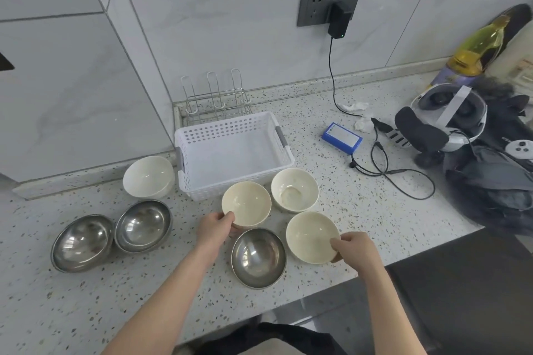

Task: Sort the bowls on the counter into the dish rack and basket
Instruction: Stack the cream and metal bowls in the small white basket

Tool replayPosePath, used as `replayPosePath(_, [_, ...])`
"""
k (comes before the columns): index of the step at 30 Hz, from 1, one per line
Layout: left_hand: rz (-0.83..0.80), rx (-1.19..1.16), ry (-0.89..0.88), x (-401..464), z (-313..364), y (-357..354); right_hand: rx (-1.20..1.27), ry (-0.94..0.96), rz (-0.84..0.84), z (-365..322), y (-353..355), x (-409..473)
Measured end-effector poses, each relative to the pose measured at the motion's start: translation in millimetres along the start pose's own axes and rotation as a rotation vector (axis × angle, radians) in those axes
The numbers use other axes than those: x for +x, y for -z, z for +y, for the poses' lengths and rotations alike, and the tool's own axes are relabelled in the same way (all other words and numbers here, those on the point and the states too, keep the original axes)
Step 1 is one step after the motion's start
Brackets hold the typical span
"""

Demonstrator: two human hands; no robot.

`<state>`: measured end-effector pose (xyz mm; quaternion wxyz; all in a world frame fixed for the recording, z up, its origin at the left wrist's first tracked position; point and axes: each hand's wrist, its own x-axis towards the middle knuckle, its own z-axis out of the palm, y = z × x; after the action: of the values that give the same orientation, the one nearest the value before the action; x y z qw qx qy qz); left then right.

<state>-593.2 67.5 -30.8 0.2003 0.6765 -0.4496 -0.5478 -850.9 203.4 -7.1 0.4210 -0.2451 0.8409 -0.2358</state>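
no legible text anywhere

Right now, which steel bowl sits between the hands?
The lone steel bowl at the counter's front edge, between the left hand and right hand; the other two sit far left.

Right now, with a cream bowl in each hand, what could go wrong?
1. The right hand pinches only the rim of its cream bowl, which sits near the counter edge; a slip could send it off.
2. The left hand holds its cream bowl close beside the steel bowl; lifting could knock them together.
3. The white basket sits in front of the wire dish rack, so reaching the rack looks awkward.
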Motion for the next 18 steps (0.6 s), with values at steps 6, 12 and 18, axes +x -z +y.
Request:
replayPosePath(6, [0.046, 0.033, -0.093, -11, -3, 25, -0.134, 0.020, -0.020, -25, 26, -5])
replayPosePath(12, [0.068, -0.042, -0.089, -26, 6, 50, -0.058, 0.108, -0.073, -71, 48, -11])
replayPosePath(18, [0.115, -0.249, -0.060, -25, 24, 70, 0.157, 0.229, -0.095, -127, 32, 0])
